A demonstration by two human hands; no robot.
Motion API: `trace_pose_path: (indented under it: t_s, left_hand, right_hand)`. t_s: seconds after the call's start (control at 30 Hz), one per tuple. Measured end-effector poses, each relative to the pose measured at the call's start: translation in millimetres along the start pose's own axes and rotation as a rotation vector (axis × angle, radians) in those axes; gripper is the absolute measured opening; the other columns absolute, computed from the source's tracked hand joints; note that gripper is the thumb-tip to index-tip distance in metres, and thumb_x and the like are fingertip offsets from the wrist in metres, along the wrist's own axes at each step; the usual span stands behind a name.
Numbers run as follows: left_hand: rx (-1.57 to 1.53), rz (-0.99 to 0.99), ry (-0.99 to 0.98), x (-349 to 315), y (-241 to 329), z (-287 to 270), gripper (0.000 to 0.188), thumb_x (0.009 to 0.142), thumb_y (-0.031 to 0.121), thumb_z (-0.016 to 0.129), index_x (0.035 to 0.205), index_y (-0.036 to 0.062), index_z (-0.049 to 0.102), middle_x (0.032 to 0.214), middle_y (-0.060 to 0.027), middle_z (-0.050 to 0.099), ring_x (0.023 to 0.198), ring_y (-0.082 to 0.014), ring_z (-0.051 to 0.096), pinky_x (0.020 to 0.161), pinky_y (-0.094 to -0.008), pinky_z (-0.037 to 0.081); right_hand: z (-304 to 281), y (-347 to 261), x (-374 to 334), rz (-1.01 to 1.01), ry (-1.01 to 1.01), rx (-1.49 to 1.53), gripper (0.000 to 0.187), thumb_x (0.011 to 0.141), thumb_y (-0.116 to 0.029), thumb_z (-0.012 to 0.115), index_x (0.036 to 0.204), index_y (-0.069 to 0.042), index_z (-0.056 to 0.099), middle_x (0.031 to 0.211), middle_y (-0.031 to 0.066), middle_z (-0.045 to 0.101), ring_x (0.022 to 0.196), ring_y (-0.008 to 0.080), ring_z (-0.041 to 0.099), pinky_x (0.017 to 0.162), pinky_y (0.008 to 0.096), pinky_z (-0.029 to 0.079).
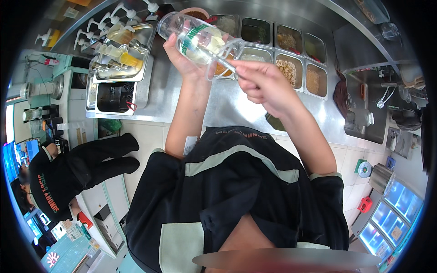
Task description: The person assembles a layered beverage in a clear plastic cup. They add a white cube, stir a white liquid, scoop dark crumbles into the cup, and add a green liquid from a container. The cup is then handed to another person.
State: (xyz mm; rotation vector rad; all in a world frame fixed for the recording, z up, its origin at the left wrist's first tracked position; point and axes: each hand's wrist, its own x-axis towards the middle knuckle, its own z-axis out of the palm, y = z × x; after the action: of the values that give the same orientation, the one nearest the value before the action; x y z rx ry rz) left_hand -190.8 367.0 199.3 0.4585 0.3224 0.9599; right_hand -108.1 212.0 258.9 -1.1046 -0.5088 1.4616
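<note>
A clear plastic cup with a green printed band (pixel 195 38) is tilted on its side above the steel counter, its mouth toward the right. My left hand (pixel 183 61) is closed around it from below. Pale yellow, creamy matter (pixel 215 44) sticks to the inside near the mouth. My right hand (pixel 263 83) grips the handle of a slim metal utensil (pixel 226 63), which reaches to the cup's mouth. The utensil's working end is hard to make out through the plastic, so its exact kind is unclear.
Steel pans of toppings (pixel 287 69) line the counter behind my right hand. Pump bottles (pixel 114 20) and a steel tray (pixel 148 34) stand at the left. A sink (pixel 364 129) lies at the right. A co-worker in black (pixel 68 175) is at the far left.
</note>
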Motion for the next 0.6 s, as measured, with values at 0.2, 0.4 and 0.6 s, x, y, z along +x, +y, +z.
trace_pose_path:
  t_s: [0.2, 0.4, 0.6]
  left_hand:
    - [-0.214, -0.016, 0.044, 17.1, 11.7, -9.9, 0.076, 0.079, 0.066, 0.038, 0.119, 0.0015, 0.047, 0.107, -0.0214, 0.056, 0.102, -0.0405, 0.055, 0.084, -0.0524, 0.048]
    - [-0.159, -0.002, 0.066, 10.5, 17.6, -2.2, 0.065, 0.081, 0.053, 0.044, 0.122, 0.0022, 0.047, 0.114, -0.0211, 0.054, 0.106, -0.0387, 0.053, 0.085, -0.0543, 0.046]
    - [-0.087, -0.077, 0.277, 3.0, 14.5, -6.8, 0.049, 0.077, 0.043, 0.055, 0.107, 0.0045, 0.054, 0.105, -0.0122, 0.056, 0.101, -0.0313, 0.055, 0.087, -0.0503, 0.047]
  right_hand:
    - [4.0, 17.6, -6.7, -0.359, 0.208, -0.736, 0.033, 0.089, -0.008, 0.056, 0.122, -0.008, 0.059, 0.07, -0.0021, 0.052, 0.058, 0.0072, 0.043, 0.054, 0.0237, 0.038]
    - [0.6, 19.6, -3.2, -0.638, 0.222, -1.296, 0.04, 0.084, 0.0, 0.054, 0.122, -0.009, 0.059, 0.073, 0.0147, 0.057, 0.061, 0.0253, 0.055, 0.059, 0.034, 0.046]
    - [11.4, 1.2, -13.0, -0.417, 0.305, -1.859, 0.054, 0.076, 0.004, 0.051, 0.129, -0.003, 0.05, 0.079, 0.0157, 0.055, 0.063, 0.0317, 0.06, 0.058, 0.0379, 0.051]
